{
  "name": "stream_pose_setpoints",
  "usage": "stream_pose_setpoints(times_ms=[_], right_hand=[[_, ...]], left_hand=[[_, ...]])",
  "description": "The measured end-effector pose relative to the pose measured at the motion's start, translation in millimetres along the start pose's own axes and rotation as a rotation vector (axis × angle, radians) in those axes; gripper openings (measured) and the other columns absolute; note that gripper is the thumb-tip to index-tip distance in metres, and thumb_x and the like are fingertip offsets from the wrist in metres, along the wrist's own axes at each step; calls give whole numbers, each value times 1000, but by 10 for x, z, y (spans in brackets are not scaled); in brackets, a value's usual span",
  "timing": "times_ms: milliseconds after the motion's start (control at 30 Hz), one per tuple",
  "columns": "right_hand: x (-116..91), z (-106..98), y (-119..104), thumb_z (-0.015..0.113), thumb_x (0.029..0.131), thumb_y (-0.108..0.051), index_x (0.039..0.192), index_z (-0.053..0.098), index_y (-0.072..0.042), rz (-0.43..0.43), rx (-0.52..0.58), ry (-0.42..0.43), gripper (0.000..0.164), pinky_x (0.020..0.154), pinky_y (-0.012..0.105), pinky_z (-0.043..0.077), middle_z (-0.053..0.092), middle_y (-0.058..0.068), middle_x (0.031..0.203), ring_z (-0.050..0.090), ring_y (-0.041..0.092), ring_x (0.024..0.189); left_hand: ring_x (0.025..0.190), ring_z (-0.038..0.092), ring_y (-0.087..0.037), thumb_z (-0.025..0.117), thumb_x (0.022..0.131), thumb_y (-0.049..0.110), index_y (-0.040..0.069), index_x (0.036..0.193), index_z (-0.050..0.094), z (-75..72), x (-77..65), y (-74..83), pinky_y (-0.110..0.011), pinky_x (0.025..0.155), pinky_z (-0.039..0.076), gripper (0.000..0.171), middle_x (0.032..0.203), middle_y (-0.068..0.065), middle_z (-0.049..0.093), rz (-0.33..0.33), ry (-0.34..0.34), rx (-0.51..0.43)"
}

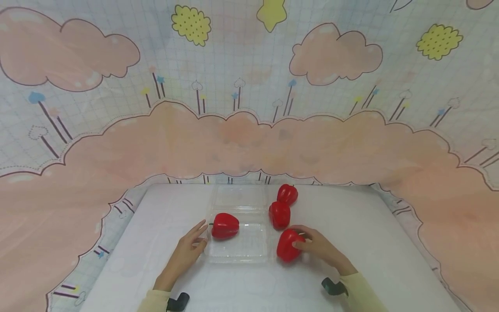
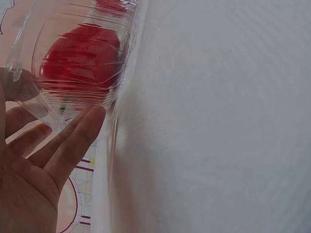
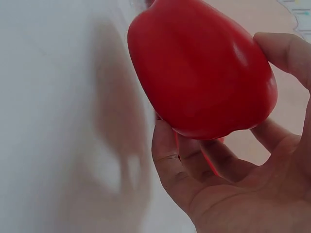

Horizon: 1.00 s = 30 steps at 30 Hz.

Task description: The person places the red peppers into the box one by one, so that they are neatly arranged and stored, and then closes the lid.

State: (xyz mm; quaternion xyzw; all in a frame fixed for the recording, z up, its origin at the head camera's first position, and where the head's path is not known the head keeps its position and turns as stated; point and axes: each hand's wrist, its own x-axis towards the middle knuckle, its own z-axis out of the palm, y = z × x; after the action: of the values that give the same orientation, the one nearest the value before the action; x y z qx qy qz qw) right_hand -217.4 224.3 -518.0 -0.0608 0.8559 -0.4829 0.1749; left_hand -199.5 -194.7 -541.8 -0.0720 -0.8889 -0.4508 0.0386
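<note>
A clear plastic clamshell box (image 1: 249,249) lies with its lid laid back behind its base. One red bell pepper (image 1: 225,226) lies on its side at the left of the base, its stem toward my left hand (image 1: 189,247). The fingers of that hand are fairly straight and touch the box's left side; through the clear wall the pepper shows in the left wrist view. My right hand (image 1: 312,242) grips another red bell pepper (image 3: 201,73) just right of the box, thumb on one side and fingers on the other.
Two more red bell peppers (image 1: 279,215) (image 1: 287,194) rest on the white table (image 1: 335,208) by the box's right side, one behind the other. A cloth printed with clouds (image 1: 249,145) rises behind the table and down both sides.
</note>
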Motion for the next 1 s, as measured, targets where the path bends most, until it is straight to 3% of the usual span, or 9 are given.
stream_pose_setpoints(times_ms=[300,833,1000], right_hand=[[-26,-91,-64,76,80,-44,141,51,-26,-15,1,52,69,98,55,51,55,2,139,45,31,132],[-100,-231,-245,79,77,-43,142,47,-27,-69,12,117,73,96,49,55,52,6,140,45,32,132],[-107,-248,-289,76,81,-39,143,46,-23,-120,32,112,70,98,48,55,52,9,142,43,35,134]], left_hand=[[108,68,-28,63,93,9,6,142,52,5,4,-4,-30,84,61,50,156,-7,41,-2,4,2],[109,68,-29,64,92,9,6,142,52,5,-5,17,-29,83,61,51,156,-7,41,-4,6,-5],[108,68,-27,64,93,8,7,142,51,6,-9,6,-27,82,61,51,157,-6,41,-3,0,-18]])
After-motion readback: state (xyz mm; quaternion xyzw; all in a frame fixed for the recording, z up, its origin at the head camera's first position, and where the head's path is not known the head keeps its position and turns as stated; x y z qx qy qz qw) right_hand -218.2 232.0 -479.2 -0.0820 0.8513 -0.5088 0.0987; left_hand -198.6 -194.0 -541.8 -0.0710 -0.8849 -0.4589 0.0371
